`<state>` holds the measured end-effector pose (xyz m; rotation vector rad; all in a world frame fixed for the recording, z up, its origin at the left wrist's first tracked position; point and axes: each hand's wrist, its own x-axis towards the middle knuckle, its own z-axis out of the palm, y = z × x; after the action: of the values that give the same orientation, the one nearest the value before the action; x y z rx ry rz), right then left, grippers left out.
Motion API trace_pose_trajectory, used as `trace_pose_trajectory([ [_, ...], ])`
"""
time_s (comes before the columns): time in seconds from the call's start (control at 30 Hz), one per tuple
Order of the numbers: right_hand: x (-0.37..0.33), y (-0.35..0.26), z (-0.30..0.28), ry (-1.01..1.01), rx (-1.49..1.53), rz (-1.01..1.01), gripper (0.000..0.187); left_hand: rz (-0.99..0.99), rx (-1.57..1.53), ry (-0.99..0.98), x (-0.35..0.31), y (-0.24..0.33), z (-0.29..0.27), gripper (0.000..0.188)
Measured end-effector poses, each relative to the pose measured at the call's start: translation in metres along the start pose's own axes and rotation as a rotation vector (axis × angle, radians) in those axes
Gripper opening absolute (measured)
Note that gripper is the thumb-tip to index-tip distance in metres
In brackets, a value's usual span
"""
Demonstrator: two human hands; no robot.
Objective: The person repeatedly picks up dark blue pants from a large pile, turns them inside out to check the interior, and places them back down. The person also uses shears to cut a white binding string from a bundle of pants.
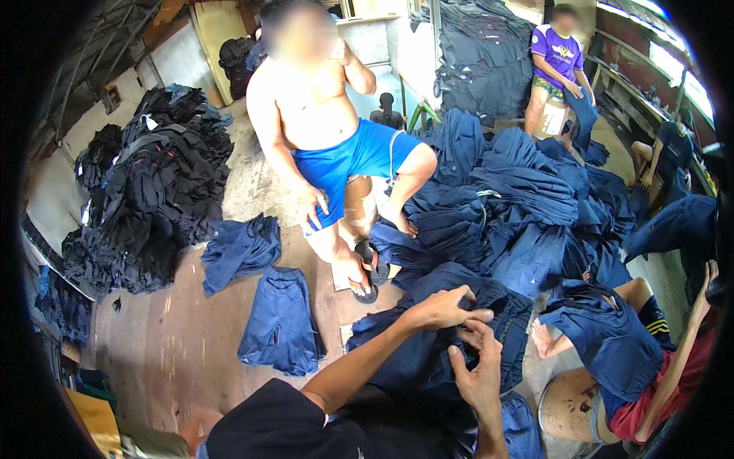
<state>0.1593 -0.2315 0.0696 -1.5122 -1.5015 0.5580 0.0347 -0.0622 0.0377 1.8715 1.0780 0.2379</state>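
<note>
Dark blue trousers [511,314] lie bunched across my lap, with seams showing on their right side. My left hand [442,310] reaches in over them, its fingers bent round a fold of the cloth and the thumb pointing right. Just below it is my right hand [482,366], fingers curled in toward the left hand and thumb bent. Anything small between those right fingers is hidden against the dark cloth. Both hands are close together, near the upper part of the trousers.
A large heap of blue trousers [527,183] rises ahead. Black garments [157,180] are piled at left; folded blue trousers [281,321] lie on the wooden floor [176,344]. A person in blue shorts [344,161] sits facing me. Another in red [673,382] works beside a round stool [567,405] at right.
</note>
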Motion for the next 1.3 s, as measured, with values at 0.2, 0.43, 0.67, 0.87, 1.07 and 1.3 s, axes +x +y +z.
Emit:
trace_pose_trajectory([
  [0.2, 0.014, -0.003, -0.015, 0.345, 0.129, -0.118, 0.026, 0.219, -0.321, 0.135, -0.029, 0.015, -0.004, 0.042],
  [0.43, 0.02, 0.007, -0.04, 0.179, 0.693, 0.284, 0.063, 0.52, -0.247, 0.431, -0.06, 0.063, -0.005, 0.024],
  [0.67, 0.03, -0.005, -0.058, 0.352, 0.547, 0.122, 0.058, 0.288, -0.875, 0.146, -0.067, 0.069, -0.035, 0.021],
  [0.87, 0.018, -0.026, -0.062, 0.459, 0.453, -0.073, 0.036, 0.073, -1.187, 0.244, -0.066, 0.054, -0.041, 0.034],
  [1.07, 0.02, -0.034, -0.068, 0.455, 0.442, -0.147, 0.03, 0.087, -1.213, 0.208, -0.063, 0.042, -0.04, 0.04],
  [1.3, 0.013, -0.049, -0.071, 0.53, 0.373, -0.252, 0.026, 0.447, -1.37, -0.19, -0.05, 0.017, -0.047, 0.048],
])
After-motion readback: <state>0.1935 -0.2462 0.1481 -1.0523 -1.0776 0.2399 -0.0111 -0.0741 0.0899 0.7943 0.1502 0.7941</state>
